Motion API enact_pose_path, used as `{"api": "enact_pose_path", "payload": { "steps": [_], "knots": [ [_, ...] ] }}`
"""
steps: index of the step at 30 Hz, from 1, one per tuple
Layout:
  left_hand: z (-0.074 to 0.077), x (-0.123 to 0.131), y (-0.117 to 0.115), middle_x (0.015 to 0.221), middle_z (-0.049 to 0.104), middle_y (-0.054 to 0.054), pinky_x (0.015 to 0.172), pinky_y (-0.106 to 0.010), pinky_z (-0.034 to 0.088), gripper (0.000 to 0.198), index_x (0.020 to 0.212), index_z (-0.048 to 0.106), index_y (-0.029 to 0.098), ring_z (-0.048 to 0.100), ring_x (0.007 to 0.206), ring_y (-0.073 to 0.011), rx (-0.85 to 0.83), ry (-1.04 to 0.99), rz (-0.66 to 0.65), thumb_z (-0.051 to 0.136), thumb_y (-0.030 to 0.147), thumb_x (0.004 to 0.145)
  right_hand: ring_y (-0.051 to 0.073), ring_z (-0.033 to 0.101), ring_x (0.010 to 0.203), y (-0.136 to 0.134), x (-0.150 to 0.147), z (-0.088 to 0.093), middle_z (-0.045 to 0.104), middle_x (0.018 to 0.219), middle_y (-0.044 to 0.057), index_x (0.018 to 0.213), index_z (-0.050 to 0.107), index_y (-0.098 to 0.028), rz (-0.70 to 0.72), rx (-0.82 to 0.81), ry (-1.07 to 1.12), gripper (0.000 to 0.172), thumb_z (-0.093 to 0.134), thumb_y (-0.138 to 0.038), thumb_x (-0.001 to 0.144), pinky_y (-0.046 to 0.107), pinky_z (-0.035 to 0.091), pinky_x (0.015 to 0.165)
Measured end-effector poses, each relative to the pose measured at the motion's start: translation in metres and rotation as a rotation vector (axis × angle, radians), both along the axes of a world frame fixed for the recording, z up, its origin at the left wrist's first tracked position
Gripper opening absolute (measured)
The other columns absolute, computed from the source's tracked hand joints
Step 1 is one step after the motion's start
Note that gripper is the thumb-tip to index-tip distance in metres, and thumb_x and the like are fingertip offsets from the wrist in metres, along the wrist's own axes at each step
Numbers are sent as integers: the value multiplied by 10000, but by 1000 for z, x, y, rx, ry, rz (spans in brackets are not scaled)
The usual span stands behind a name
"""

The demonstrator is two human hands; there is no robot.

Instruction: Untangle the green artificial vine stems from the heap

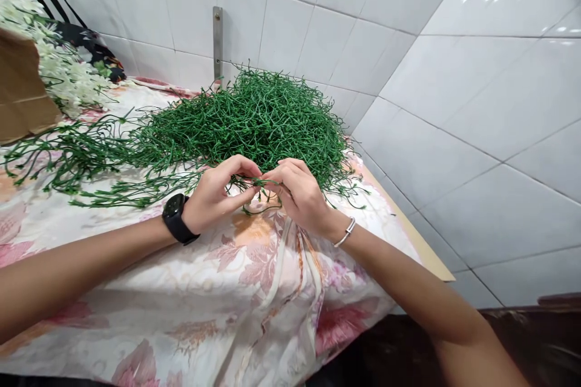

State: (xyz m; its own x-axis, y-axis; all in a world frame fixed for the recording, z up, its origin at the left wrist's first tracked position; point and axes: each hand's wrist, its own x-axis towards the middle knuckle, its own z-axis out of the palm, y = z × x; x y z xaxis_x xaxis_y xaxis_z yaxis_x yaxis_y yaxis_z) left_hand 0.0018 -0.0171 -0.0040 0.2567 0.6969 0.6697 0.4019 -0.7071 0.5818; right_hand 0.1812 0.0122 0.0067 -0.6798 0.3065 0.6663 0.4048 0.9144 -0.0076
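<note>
A big heap of green plastic stems (254, 121) lies on the flowered tablecloth (190, 290) against the tiled wall. My left hand (218, 193), with a black watch on the wrist, and my right hand (299, 193), with a silver bracelet, meet at the heap's near edge. Both pinch the same thin green stem (259, 184) between fingertips. A row of stems (82, 163) is spread out flat to the left of the heap.
White artificial flowers (59, 66) and a brown cardboard box (22, 91) sit at the far left. A dark bag (86, 42) leans on the wall behind them. The table's right edge (408, 230) runs close to a tiled side wall (490, 151).
</note>
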Motion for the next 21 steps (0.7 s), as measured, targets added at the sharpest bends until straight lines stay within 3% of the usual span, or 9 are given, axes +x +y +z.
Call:
{"api": "enact_pose_path", "payload": {
  "steps": [3, 14, 21],
  "knots": [
    [-1, -1, 0, 832, 583, -38, 692, -236, 444, 130, 865, 524, 148, 552, 777, -124, 26, 39, 28, 568, 156, 743, 132, 501, 734, 0, 0, 0, 588, 762, 38, 779, 475, -163, -25, 29, -14, 82, 425, -133, 837, 308, 383, 766],
    [0, -2, 0, 753, 584, -25, 633, -247, 404, 102, 791, 553, 167, 524, 722, -138, 36, 121, 82, 544, 268, 783, 143, 488, 767, -6, -1, 2, 570, 774, 31, 779, 455, -173, -58, 23, 15, 74, 424, -151, 842, 310, 345, 748],
    [-4, -3, 0, 797, 582, -39, 671, -255, 411, 83, 854, 553, 164, 530, 773, -150, 80, 145, 43, 517, 206, 792, 146, 496, 868, -2, 1, -1, 602, 940, 63, 1076, 475, -137, -24, -75, -88, 230, 392, -200, 871, 325, 336, 842]
  ]
}}
